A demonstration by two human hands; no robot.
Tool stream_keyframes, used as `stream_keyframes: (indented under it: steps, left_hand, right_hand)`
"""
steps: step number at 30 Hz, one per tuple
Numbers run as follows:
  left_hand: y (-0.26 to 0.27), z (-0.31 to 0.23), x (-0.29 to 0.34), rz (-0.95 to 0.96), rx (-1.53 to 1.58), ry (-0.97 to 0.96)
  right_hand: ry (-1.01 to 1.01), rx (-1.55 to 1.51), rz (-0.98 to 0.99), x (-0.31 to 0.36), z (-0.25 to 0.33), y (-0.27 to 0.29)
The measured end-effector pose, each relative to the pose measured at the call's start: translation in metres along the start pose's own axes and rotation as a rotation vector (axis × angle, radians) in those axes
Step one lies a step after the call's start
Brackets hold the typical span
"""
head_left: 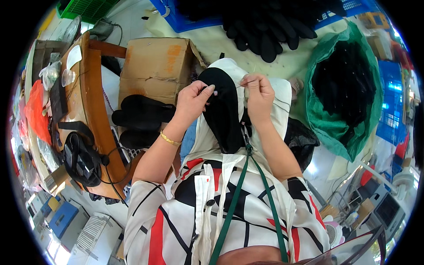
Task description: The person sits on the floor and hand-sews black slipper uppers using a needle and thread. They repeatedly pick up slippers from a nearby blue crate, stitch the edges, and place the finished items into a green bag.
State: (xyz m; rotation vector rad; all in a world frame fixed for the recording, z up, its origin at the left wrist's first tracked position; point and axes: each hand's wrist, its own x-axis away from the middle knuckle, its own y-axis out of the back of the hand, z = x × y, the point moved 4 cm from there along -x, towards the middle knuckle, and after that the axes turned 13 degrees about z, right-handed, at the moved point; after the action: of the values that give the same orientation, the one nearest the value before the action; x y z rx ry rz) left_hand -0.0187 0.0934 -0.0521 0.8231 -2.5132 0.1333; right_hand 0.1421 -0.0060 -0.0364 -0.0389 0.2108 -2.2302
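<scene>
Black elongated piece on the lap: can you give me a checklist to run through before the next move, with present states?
1. Black piece supported: ok, it lies over white cloth on the lap.
2. Left grip placed at the piece: ok, thumb and fingers are at its upper left; exactly what they pinch, cannot tell.
3. Right grip closed on the thin dark strand: ok, pinched between thumb and finger.
4. Strand attached to the piece: cannot tell, too fine to follow.
5. Green strap off the piece: ok, its far end sits right of the piece's near end.
</scene>
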Motion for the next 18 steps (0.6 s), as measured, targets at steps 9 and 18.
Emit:
stream_keyframes:
  steps: [9,18]
  left_hand:
    - [-0.002,0.008,0.002,-0.101,-0.008,-0.104]
    - [0.000,0.017,-0.001,-0.125,-0.015,-0.086]
  right_hand:
    - [-0.507,-1.108,-0.006,0.047,-0.027,-0.011]
    - [-0.451,-1.003,-0.086,0.070,-0.010,0.004]
